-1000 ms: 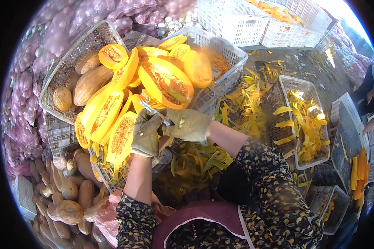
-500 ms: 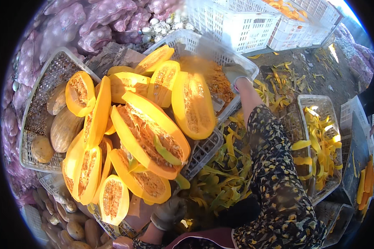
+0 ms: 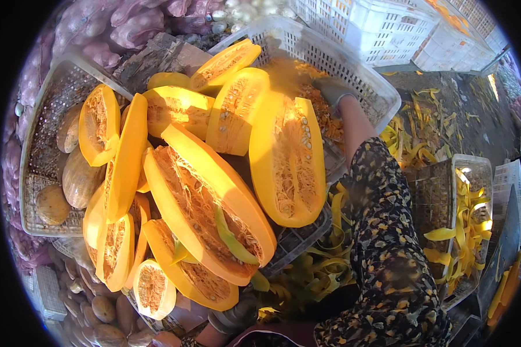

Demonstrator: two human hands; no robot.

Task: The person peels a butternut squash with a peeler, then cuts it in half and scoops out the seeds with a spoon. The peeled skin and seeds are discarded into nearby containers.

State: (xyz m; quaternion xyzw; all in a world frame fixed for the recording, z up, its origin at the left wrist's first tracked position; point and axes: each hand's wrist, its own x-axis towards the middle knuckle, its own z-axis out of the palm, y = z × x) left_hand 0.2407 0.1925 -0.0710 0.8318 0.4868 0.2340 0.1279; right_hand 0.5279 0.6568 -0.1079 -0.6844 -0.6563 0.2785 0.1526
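Note:
My right hand (image 3: 334, 94), in a grey glove, reaches over the white plastic crate (image 3: 382, 107) at the back, above orange pulp and seeds (image 3: 331, 124). Its fingers are partly hidden and blurred. Just left of that arm lies a halved, peeled pumpkin (image 3: 287, 168), cut face up, with pale seeds along its upper right. My left hand (image 3: 237, 315), also gloved, is low in the view beside the pile; its fingers are in shadow. Between them a large pumpkin half (image 3: 205, 202) rests on other halves, a strip of green-yellow peel (image 3: 233, 234) lying across its pulp.
Whole tan pumpkins (image 3: 87, 180) sit in a crate (image 3: 37, 173) on the left. Peel strips (image 3: 324, 272) cover the ground beneath my right arm and fill a crate (image 3: 454, 196) on the right. White crates (image 3: 382, 34) and pink mesh sacks (image 3: 92, 26) stand behind.
The head view has shifted, so the pumpkin halves appear larger. My right hand still reaches over the back crate, its glove showing more now. The left hand stays low.

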